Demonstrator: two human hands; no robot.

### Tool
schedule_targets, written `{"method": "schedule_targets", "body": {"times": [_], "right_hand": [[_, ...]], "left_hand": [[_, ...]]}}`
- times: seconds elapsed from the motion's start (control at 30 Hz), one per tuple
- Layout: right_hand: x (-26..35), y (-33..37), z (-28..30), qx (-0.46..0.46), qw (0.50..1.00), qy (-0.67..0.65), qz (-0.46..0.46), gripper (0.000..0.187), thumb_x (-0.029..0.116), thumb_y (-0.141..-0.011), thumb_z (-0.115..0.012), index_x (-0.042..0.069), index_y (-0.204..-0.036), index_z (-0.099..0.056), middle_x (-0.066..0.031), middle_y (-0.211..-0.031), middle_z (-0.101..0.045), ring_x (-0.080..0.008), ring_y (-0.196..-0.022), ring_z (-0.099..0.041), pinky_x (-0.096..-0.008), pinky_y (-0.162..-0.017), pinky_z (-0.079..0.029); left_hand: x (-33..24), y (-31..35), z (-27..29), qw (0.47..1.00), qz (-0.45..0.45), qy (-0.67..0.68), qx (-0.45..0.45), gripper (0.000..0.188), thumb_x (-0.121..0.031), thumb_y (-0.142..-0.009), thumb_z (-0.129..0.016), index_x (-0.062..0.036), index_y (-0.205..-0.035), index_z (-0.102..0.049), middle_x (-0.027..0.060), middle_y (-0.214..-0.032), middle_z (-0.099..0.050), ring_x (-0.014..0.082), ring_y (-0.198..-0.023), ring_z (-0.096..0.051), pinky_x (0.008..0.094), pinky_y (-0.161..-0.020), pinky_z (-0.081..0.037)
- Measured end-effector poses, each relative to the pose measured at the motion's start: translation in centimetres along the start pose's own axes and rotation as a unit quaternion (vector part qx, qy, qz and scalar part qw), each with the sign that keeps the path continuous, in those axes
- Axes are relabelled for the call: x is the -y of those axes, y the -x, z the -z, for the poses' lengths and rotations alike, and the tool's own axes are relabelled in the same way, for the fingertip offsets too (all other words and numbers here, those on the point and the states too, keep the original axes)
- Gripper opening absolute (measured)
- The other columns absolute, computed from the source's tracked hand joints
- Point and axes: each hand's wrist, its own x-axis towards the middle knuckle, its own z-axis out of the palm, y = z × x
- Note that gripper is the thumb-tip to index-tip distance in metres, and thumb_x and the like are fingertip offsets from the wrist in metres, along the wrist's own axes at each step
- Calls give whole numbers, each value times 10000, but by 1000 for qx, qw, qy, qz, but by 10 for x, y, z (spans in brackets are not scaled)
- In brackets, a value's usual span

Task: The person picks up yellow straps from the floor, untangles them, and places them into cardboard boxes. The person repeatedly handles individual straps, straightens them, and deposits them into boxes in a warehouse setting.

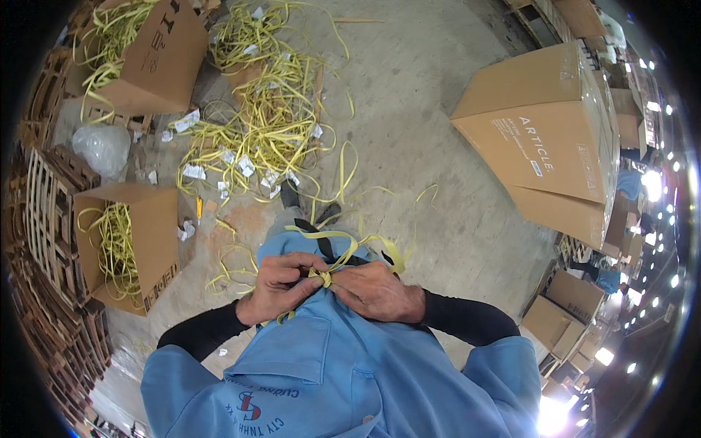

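Note:
A yellow strap (pixel 326 278) is bunched into a small knot in front of my belly. My left hand (pixel 283 286) pinches it from one side, thumb and fingers pressed together. From the other side my right hand (pixel 371 290) grips the same strap, its fingers partly hidden behind the hand. Loose ends of the strap loop out beyond my hands, over my blue shirt. On the floor past my feet spreads a large tangled heap of yellow straps (pixel 274 117) with white paper labels among them.
Left of the heap stand two open cardboard boxes with yellow straps, one far (pixel 166 58) and one near (pixel 157 241). A clear plastic bag (pixel 104 150) lies between them, by wooden pallets (pixel 51 212). A yellow cutter (pixel 198 208) is on the floor. A large carton (pixel 540 139) stands right.

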Motion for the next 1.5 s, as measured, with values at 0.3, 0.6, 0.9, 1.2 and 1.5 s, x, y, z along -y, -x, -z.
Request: {"method": "schedule_targets", "body": {"times": [0.3, 0.6, 0.9, 1.2, 1.5], "right_hand": [[-18, 0, 18, -27, 996, -18, -81, 174, 150, -916, -649, 20, -1028, -677, -148, -847, -650, -321, -746, -654, -384, -636, -513], [-4, -13, 17, -19, 995, -89, -30, 129, 149, -901, -645, 22, -899, -630, -158, -773, -623, -364, -713, -620, -443, -620, -477], [-12, -6, 23, -27, 995, -90, -25, 120, 115, -912, -662, -2, -941, -650, -156, -756, -625, -311, -622, -601, -370, -570, -466], [-15, -6, 42, -11, 992, -104, -74, 167, 153, -920, -647, -1, -973, -683, -160, -786, -661, -306, -728, -653, -385, -656, -494], [-38, -28, 25, -308, 796, -470, -225, 274, 232, -1015, -529, -17, -1080, -620, -74, -914, -668, -157, -815, -639, -317, -765, -524]], "left_hand": [[-1, -12, -10, 997, 27, -2, -77, 77, 76, -813, -730, 55, -766, -673, 171, -980, -689, 202, -896, -674, 278, -718, -594], [-2, -21, 2, 996, -71, -50, -29, 283, 75, -761, -774, 29, -660, -513, 155, -934, -675, 220, -854, -670, 317, -744, -551], [2, -39, 0, 996, -82, -34, -11, 275, -7, -716, -844, 25, -670, -575, 137, -882, -671, 217, -807, -668, 324, -719, -545], [-20, -77, -15, 988, -133, -82, 22, 401, -315, -799, -813, -26, -844, -539, 77, -795, -546, 206, -681, -507, 344, -597, -408], [-23, -95, -16, 929, -105, -337, 113, 239, -173, -800, -766, 0, -862, -614, 143, -812, -560, 324, -789, -551, 406, -709, -449]]}}
